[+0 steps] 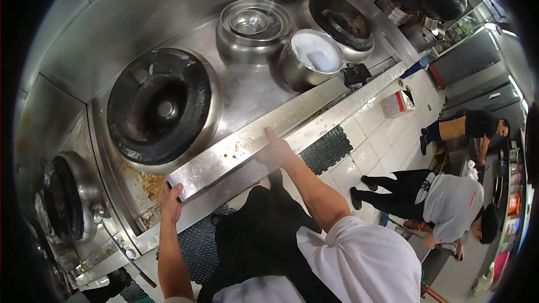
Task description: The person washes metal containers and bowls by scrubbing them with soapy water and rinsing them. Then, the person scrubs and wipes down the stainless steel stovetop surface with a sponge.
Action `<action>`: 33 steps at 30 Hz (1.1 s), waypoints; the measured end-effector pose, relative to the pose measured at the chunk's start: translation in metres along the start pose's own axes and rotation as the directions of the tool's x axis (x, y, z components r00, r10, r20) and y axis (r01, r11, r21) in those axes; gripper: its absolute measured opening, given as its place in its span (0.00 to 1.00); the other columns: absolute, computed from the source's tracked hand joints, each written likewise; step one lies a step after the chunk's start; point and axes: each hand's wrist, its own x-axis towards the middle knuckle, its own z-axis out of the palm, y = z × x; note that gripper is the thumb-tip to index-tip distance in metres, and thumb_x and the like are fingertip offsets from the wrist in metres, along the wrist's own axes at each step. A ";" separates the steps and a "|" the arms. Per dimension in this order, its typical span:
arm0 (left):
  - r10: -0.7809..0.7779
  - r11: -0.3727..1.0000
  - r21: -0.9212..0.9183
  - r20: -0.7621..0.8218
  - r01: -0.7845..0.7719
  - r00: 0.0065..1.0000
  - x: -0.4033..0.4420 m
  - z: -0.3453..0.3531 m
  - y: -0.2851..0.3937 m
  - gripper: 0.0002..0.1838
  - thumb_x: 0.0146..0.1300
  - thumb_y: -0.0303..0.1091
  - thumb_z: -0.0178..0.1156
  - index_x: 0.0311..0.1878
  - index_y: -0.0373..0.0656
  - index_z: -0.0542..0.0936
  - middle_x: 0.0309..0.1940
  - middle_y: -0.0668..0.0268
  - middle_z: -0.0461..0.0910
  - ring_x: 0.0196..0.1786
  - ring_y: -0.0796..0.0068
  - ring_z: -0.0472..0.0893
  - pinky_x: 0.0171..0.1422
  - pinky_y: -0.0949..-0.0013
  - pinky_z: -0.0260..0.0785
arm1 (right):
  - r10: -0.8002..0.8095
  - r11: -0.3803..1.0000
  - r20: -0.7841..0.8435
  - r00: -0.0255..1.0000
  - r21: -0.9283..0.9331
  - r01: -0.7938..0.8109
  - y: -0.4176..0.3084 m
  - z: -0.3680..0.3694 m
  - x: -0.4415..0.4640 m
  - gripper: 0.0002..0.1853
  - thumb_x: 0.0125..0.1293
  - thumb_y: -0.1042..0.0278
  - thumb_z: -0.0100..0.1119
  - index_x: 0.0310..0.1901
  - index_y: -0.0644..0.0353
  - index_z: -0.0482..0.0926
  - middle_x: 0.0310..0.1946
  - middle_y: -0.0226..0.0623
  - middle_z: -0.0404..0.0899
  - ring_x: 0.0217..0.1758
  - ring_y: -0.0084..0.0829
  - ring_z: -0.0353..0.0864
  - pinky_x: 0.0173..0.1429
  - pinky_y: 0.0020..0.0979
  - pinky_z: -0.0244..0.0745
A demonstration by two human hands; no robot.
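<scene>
A long stainless steel panel (pixel 247 143), spotted with food bits, lies along the front of the wok range. My left hand (pixel 170 202) grips its near left end, thumb on top. Farther along the front edge, my right hand (pixel 274 148) holds the same panel, its thumb on the upper face and the other fingers out of sight below. Just behind the panel is a large burner with a black ring (pixel 164 106). Brown food scraps (pixel 149 184) lie on the range beside my left hand, where the panel is raised or shifted off the surface.
Behind stand a steel pot with bowls (pixel 252 28), a pot of whitish liquid (pixel 307 56) and another burner (pixel 339 22). A ladle (pixel 101 211) lies at left. Black mats (pixel 325 148) and an open tin (pixel 397 104) are on the floor. Two people work at right.
</scene>
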 end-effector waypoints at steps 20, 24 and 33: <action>-0.145 0.989 -0.049 -0.295 0.137 0.944 0.096 0.094 -0.091 0.37 0.57 0.47 0.62 0.63 0.33 0.62 0.56 0.55 0.70 0.58 0.60 0.70 0.62 0.59 0.63 | -0.708 0.548 -0.389 0.589 -0.829 0.111 -0.190 -0.298 0.197 0.22 0.52 0.74 0.46 0.51 0.68 0.72 0.45 0.60 0.75 0.50 0.57 0.75 0.56 0.44 0.69; -0.130 0.991 -0.050 -0.298 0.121 0.946 0.094 0.105 -0.086 0.36 0.57 0.47 0.62 0.62 0.33 0.62 0.55 0.55 0.70 0.57 0.59 0.71 0.61 0.59 0.64 | -0.757 0.508 -0.293 0.584 -0.826 0.244 -0.206 -0.319 0.229 0.18 0.50 0.73 0.47 0.43 0.68 0.76 0.41 0.61 0.77 0.47 0.57 0.76 0.52 0.45 0.71; -0.064 0.995 0.041 -0.406 0.088 0.911 0.107 0.129 -0.087 0.35 0.57 0.48 0.62 0.61 0.35 0.64 0.50 0.56 0.73 0.53 0.63 0.73 0.58 0.63 0.65 | -0.771 0.391 -0.191 0.608 -0.895 0.214 -0.248 -0.333 0.248 0.19 0.51 0.70 0.49 0.45 0.66 0.76 0.40 0.58 0.78 0.47 0.55 0.76 0.53 0.44 0.70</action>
